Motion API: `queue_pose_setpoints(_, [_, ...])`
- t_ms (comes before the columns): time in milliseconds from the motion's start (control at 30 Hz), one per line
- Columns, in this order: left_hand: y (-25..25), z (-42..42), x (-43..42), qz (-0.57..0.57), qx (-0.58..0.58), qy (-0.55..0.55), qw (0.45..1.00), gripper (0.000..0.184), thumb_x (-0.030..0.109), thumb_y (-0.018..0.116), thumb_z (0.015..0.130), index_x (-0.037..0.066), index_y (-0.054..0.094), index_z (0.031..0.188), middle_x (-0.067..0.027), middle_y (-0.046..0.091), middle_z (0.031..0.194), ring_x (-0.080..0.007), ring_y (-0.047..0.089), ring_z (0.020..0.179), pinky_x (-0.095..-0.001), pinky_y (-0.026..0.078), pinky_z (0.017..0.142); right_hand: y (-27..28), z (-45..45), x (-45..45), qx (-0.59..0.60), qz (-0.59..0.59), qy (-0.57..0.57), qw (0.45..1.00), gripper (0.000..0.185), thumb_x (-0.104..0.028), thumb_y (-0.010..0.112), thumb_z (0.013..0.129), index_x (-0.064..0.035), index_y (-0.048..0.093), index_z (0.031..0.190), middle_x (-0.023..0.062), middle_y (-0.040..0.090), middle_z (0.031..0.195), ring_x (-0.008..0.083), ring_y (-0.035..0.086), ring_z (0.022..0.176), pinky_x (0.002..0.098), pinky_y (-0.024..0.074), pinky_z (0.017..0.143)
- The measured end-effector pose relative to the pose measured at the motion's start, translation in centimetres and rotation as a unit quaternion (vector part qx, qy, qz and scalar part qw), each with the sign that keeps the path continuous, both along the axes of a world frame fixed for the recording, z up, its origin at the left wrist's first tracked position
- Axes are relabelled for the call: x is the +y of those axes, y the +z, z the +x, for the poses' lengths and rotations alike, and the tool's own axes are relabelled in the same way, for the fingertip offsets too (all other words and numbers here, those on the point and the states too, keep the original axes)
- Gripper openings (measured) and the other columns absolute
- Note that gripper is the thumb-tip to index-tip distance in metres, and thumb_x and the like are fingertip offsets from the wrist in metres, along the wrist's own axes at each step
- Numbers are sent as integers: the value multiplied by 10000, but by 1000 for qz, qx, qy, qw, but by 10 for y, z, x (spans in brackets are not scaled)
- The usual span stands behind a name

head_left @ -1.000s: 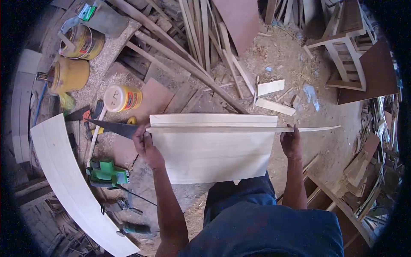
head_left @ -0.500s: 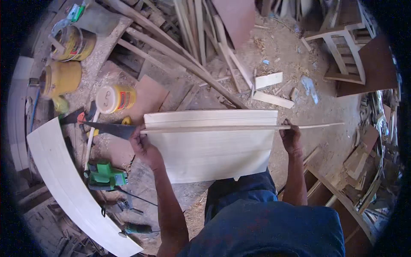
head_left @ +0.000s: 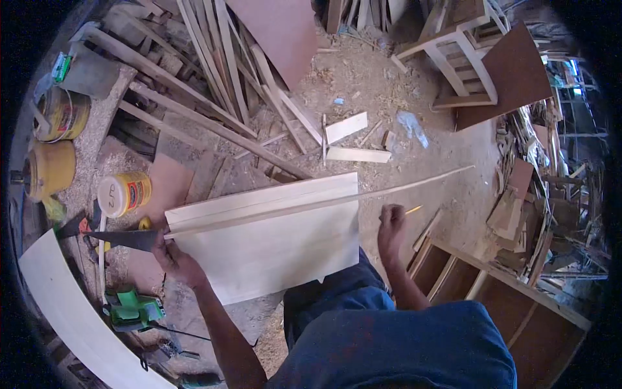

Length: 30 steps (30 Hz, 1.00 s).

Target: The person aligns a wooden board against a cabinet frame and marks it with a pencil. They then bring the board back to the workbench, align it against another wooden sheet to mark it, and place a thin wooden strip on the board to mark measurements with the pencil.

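Observation:
A pale wooden board (head_left: 272, 253) lies in front of me, reaching over my lap, with a dark line running along its far part. Across it rests a long thin wooden strip (head_left: 389, 191), whose right end juts well past the board. My left hand (head_left: 178, 262) is closed on the strip's left end at the board's left edge. Off the board's right side, my right hand (head_left: 391, 233) is closed around a yellow pencil (head_left: 413, 209), its fingers apart from the strip. A handsaw (head_left: 129, 238) lies beside my left hand, its blade partly hidden.
On the left are a green power tool (head_left: 133, 310), a lidded yellow tub (head_left: 126, 194) and a curved pale panel (head_left: 78, 311). Long timber pieces (head_left: 214, 133) lie beyond the board. A wooden chair frame (head_left: 463, 71) and a brown panelled frame (head_left: 479, 292) stand to the right.
My right hand has let go of the strip and moved nearer to me, with the pencil now showing. The view has turned right, and the board and strip now appear slanted.

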<state>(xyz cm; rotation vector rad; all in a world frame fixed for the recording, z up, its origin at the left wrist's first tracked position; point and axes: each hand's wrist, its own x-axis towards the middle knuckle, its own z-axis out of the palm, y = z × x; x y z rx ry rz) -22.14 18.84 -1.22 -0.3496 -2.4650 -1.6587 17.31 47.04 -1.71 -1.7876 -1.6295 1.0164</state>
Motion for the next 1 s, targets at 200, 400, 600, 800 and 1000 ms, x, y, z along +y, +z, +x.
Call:
queue_pose_setpoints(200, [-18,-5,-12,24,-19,-13,999,234,16,498,1015,-11,628,1208,-116,648,1143,-227,614,1099,-372,472,1019,64,-152,-45,-55,105,454,883,495,-270,793,853,-90,620,1279,158,634,1289,372,564,1239,489,443,1085])
queue_pose_setpoints(400, [-5,0,-6,-39,-34,1,999,294,-3,470,1003,-10,619,1257,-148,649,1176,-276,613,1120,-406,462,1039,26,-262,-65,-29,301,616,728,666,-429,672,951,-52,502,1474,160,436,1577,370,410,1456,563,293,1215])
queue_pose_setpoints(600, [31,29,26,-377,142,16,915,507,134,506,1028,4,441,1514,-282,397,1571,-460,394,1443,-555,331,1184,23,-268,-74,-90,298,637,705,698,-435,611,981,-72,433,1551,151,471,1558,334,467,1404,546,359,1165])
queue_pose_setpoints(800, [27,53,28,-435,88,-26,896,690,150,637,928,27,364,1550,-333,247,1629,-492,255,1521,-644,239,1218,25,-270,-77,-96,320,633,699,701,-438,613,986,-90,418,1562,152,465,1565,341,491,1378,522,392,1149])
queue_pose_setpoints(1000, [28,53,28,-437,73,-39,896,719,138,649,901,15,350,1544,-371,235,1611,-531,264,1496,-664,246,1203,29,-272,-79,-112,307,639,696,688,-437,594,994,-84,422,1558,139,451,1585,336,495,1362,524,384,1145])
